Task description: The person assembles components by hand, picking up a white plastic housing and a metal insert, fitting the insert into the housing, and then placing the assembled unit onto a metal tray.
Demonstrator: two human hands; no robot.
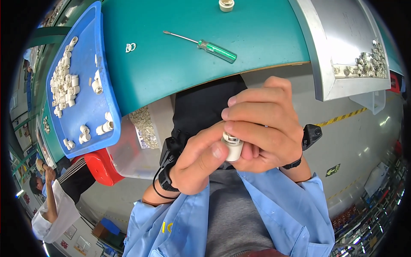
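Observation:
Close to my chest, beyond the table's near edge, both hands grip a small white cylindrical plastic fitting (233,152) with a bit of metal showing in its upper part. My left hand (198,157) is closed, thumb and fingers pinching its left side. Curled around its top and right side, my right hand (269,124) hides part of it with its fingers. A screwdriver (218,51) with a clear green handle lies on the green table (150,68). Left of it are small white rings (130,47). Another white round fitting (226,5) stands at the far edge of view.
On the left, a blue tray (112,96) holds several white fittings (64,85). A metal tray (324,64) with small metal parts (371,62) sits at right. Below the table are a clear bin (128,160) and a red stool (102,167). Another person (49,210) is at left.

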